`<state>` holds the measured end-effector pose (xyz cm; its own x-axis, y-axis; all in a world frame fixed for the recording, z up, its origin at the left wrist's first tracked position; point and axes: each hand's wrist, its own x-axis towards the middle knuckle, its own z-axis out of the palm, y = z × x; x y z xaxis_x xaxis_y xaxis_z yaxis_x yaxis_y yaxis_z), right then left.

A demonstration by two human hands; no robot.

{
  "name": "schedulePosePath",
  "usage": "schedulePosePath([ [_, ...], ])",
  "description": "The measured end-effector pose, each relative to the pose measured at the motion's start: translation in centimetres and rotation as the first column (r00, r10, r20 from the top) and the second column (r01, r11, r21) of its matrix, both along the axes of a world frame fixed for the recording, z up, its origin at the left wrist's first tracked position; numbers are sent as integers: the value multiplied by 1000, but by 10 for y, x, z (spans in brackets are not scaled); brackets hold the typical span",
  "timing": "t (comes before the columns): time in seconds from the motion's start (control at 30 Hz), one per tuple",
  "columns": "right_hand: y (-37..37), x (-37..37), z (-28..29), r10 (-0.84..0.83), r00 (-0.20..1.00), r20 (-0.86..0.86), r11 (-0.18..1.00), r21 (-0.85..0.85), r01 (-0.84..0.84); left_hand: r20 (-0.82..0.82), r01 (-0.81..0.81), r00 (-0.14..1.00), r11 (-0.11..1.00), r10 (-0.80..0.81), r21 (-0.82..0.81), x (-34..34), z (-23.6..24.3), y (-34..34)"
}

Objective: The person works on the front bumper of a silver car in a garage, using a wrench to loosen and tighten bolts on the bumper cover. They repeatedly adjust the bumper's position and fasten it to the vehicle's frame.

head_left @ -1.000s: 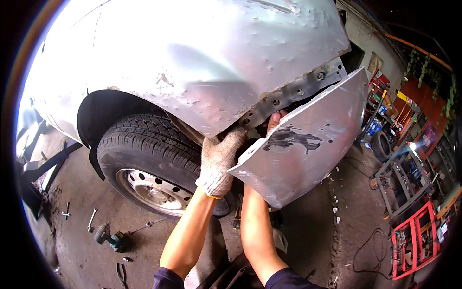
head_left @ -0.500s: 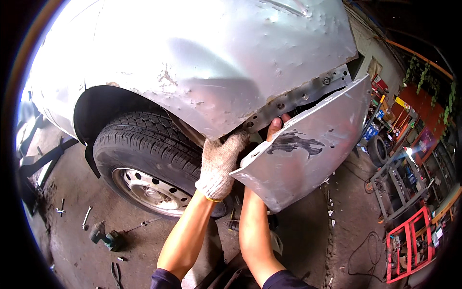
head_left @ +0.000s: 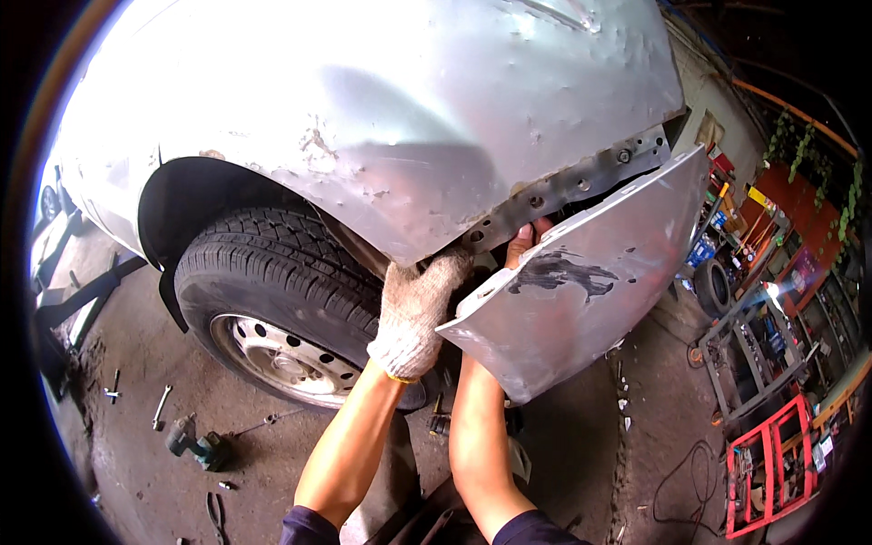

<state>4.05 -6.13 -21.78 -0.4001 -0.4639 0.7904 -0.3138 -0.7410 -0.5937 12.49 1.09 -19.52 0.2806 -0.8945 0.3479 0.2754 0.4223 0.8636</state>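
My left hand (head_left: 413, 309), in a knitted white glove, reaches up under the lower corner of the dented silver fender (head_left: 400, 195); its fingertips are hidden there. A perforated metal strip (head_left: 581, 184) runs along the fender's lower edge. Below it, a loose-edged silver bumper panel (head_left: 581, 291) with a dark scuff stands slightly apart from the strip. Behind that panel goes my bare right hand (head_left: 520, 245). Only a thumb and a fingertip, close together, show in the gap by the strip; whatever they grip is hidden.
The tire (head_left: 282, 272) stands close on the left. On the floor lie a cordless power tool (head_left: 198, 445), a wrench (head_left: 162, 408) and pliers (head_left: 216, 518). At the right are a red metal frame (head_left: 772, 468), a cable (head_left: 699, 486) and a spare tire (head_left: 713, 288).
The view has shifted slightly. My right thumb sits a little lower against the strip, while my gloved left hand stays under the fender corner.
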Motion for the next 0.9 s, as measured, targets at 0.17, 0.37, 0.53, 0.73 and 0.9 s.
schedulePosePath([
  [0.17,9,3,8,10,999,42,973,-232,0,-38,2,999,999,-3,-46,-1,-3,-1],
  [0.37,-16,-2,2,-157,987,43,983,106,151,2,-1,1000,1000,1,-30,-3,-2,1],
  [0.53,-15,2,-24,61,966,252,992,89,-86,-78,71,994,996,-76,-60,0,-9,2],
  [0.73,-6,-14,-53,-386,696,-606,900,-84,427,-123,44,991,993,-57,-105,-10,-6,27],
  [0.9,37,-25,-59,-240,604,-760,965,-122,230,-325,-70,945,995,45,-66,-4,-26,53],
])
